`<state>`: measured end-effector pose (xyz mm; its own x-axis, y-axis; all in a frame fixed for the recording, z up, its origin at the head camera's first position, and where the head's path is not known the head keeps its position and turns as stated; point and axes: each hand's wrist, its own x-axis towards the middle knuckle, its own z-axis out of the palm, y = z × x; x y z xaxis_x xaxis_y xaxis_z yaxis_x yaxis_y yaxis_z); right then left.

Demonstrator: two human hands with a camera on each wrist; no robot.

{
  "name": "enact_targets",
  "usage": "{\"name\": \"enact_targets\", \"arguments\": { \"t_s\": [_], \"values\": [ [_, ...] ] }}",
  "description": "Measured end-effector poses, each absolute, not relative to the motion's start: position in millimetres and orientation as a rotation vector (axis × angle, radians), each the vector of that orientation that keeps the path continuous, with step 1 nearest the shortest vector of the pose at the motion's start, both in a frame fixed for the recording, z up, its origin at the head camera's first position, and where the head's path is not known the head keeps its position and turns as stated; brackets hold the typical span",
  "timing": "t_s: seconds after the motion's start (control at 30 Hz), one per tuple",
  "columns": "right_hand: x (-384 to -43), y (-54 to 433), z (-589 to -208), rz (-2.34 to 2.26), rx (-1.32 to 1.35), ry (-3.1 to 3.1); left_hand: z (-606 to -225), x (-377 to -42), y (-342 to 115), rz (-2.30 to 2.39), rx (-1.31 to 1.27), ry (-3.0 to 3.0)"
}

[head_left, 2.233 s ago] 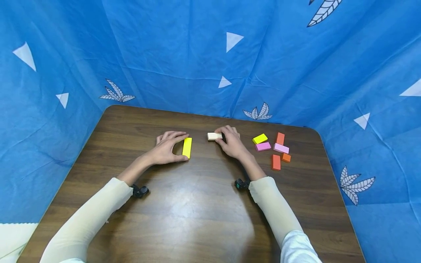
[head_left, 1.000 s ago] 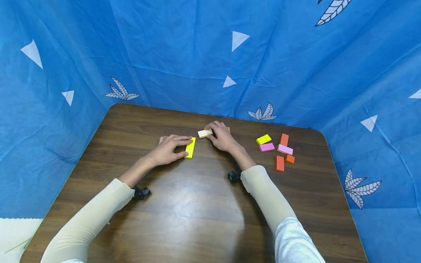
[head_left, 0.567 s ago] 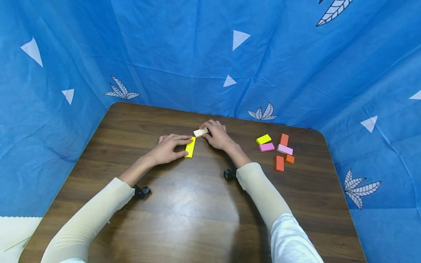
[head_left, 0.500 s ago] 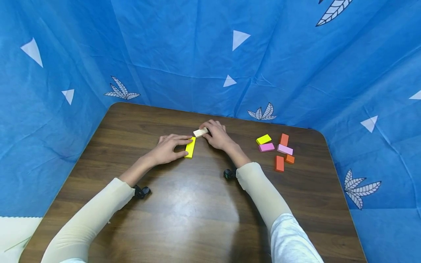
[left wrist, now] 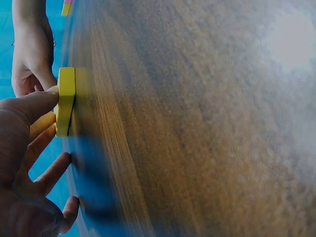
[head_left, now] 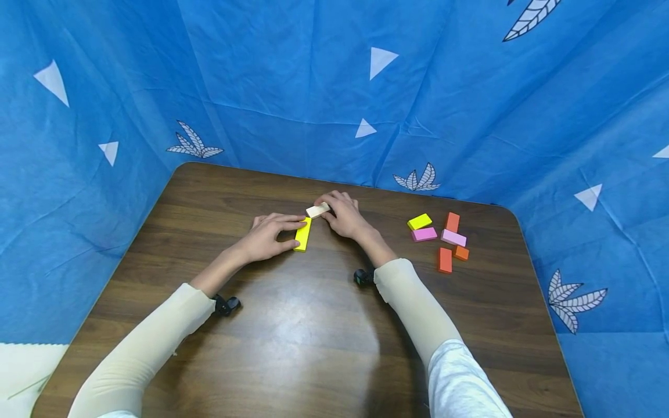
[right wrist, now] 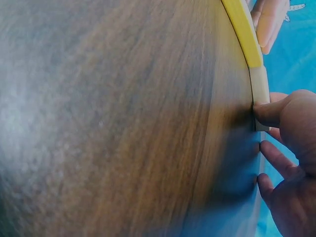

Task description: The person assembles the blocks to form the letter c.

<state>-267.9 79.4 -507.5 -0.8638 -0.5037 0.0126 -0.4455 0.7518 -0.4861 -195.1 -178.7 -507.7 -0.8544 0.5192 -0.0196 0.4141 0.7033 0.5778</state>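
A long yellow block (head_left: 302, 234) lies flat near the middle of the table, and my left hand (head_left: 263, 239) pinches its two ends between thumb and fingers. In the left wrist view the thumb presses the near end of the yellow block (left wrist: 66, 101). My right hand (head_left: 346, 217) pinches a pale wooden block (head_left: 317, 211) between thumb and index finger. The pale block's left end sits right at the yellow block's far end, the two at an angle. From the right wrist, the pale block (right wrist: 259, 89) appears directly beyond the thumb, against the yellow one.
To the right lies a loose group: a short yellow block (head_left: 419, 222), a magenta block (head_left: 424, 234), a light pink block (head_left: 453, 237), two red blocks (head_left: 445, 260) and a small orange block (head_left: 461, 252). A blue patterned curtain (head_left: 272, 87) rises behind the wooden table (head_left: 282, 348).
My right hand has slid the pale block leftward and turned it slightly, until it reaches the yellow block's far end. The left hand keeps its grip, nearly still.
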Motion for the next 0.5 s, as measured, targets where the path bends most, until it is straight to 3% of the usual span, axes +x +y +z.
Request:
{"name": "enact_targets", "arguments": {
  "t_s": [0.5],
  "values": [
    [-266.7, 84.6, -504.7, -0.771, -0.798, 2.82, -506.6, -194.8, -178.1, 0.868, 0.747, 2.733]
  ]
}}
